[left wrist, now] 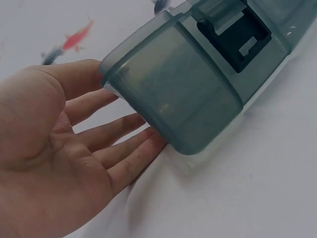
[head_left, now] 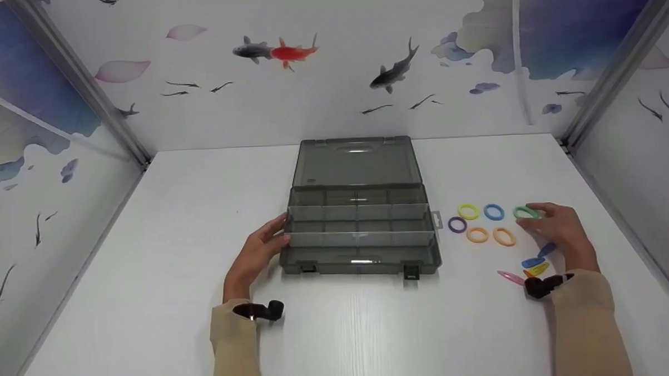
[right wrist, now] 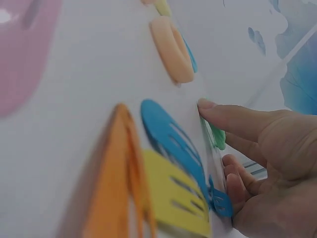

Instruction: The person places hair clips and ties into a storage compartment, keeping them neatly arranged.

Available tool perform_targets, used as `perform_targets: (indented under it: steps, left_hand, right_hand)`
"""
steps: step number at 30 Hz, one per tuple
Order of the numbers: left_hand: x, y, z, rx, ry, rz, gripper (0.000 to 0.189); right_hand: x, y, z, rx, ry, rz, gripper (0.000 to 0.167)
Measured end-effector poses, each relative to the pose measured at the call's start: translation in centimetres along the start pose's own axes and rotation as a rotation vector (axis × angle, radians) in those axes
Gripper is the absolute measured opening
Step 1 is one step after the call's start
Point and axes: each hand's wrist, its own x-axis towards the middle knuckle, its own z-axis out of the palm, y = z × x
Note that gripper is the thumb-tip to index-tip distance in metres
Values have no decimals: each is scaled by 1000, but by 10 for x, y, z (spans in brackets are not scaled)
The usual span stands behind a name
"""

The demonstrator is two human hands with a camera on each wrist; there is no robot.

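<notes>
Left hand (head_left: 259, 251) rests outspread against the already opened box (head_left: 359, 268), right hand (head_left: 564, 230) pinching a green ring (right wrist: 218, 136), other rings (head_left: 478, 241) and clips (head_left: 537, 269) outside.

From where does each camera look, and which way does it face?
Head: on the head, facing forward and down at the open case; left hand, right hand and sleeves show.
Left wrist: on that wrist, facing the case's corner; the left hand shows.
Right wrist: on that wrist, facing clips and the green ring; the right hand shows.
Head and right wrist share the green ring, at the right hand.
</notes>
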Motion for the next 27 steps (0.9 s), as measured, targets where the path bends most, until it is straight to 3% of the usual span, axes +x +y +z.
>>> perform_targets:
  steps: [4, 17, 27]
  left_hand:
    - [-1, 0, 0, 9, 8, -6, 59]
    - [-1, -1, 0, -3, 9, -10, 59]
    - [-1, -3, 1, -4, 19, -14, 60]
  right_hand:
    - [-1, 0, 0, 5, -5, 27, 77]
    - [-5, -5, -1, -2, 19, 6, 76]
    - [-4, -12, -7, -64, -49, 16, 81]
